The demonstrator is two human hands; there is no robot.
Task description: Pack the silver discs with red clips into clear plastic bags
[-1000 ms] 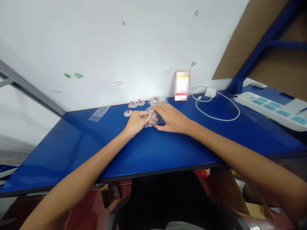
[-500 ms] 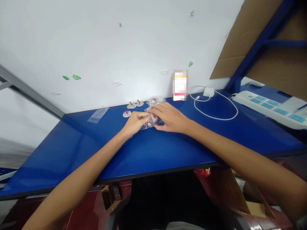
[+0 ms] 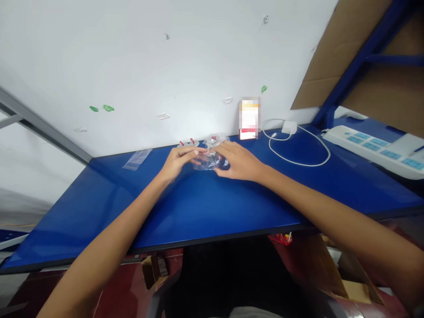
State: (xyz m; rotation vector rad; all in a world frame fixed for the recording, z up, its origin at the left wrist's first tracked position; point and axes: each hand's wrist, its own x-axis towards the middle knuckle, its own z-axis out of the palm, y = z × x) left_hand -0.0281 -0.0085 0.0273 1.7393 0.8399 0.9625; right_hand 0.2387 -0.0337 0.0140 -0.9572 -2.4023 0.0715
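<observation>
A clear plastic bag (image 3: 208,165) is stretched between my two hands over the blue table. My left hand (image 3: 177,162) has its thumb and forefinger at the bag's upper left edge, with other fingertips showing through or behind the film. On the right side, my right hand (image 3: 240,162) grips the bag between thumb and fingers. What lies inside the bag is hard to make out. Just behind the hands, a round silver disc with a red loop (image 3: 213,139) lies in or under clear film. Two similar discs (image 3: 194,143) sit left of it, partly covered by my left hand.
A flat clear bag (image 3: 137,159) lies at the left on the blue table (image 3: 185,212). A lit phone (image 3: 249,119) leans against the white wall. To the right are a white charger (image 3: 289,127) with its looped cable and a power strip (image 3: 374,148).
My left hand has shifted slightly left and its fingers have straightened from a tight pinch. The bag looks more spread out. One disc has become hidden behind my left hand.
</observation>
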